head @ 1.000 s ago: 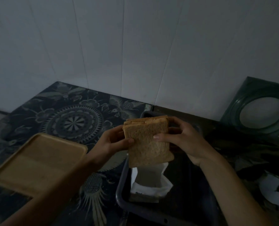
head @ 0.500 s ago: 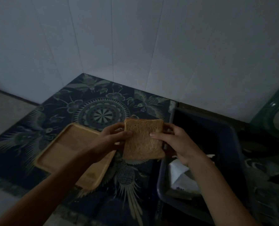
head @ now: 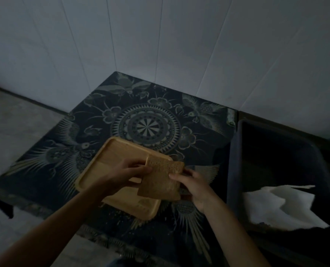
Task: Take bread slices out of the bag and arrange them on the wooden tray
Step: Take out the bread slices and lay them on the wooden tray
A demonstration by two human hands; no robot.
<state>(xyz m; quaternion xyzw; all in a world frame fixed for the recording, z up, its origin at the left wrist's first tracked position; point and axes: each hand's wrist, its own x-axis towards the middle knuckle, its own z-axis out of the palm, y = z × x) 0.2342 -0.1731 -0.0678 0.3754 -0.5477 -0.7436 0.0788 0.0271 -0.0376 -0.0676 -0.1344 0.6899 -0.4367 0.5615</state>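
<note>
A stack of brown bread slices (head: 160, 179) hangs tilted over the right corner of the wooden tray (head: 112, 157). My left hand (head: 121, 175) pinches the stack's left edge, thumb on the front face. My right hand (head: 194, 185) grips its right edge, fingers behind. How many slices are in the stack I cannot tell. The tray lies on a low table under a dark patterned cloth (head: 146, 128) and shows no bread on its visible surface. The crumpled white bag (head: 280, 207) lies in a dark bin (head: 235, 151) at the right.
The dark bin stands right of the table, its rim close to my right wrist. A white panelled wall rises behind the table. Grey floor lies to the left and in front. The scene is dim.
Both hands carried the bread from above the bin leftward and down, to over the tray. The view swung left, so the tray now sits in the middle.
</note>
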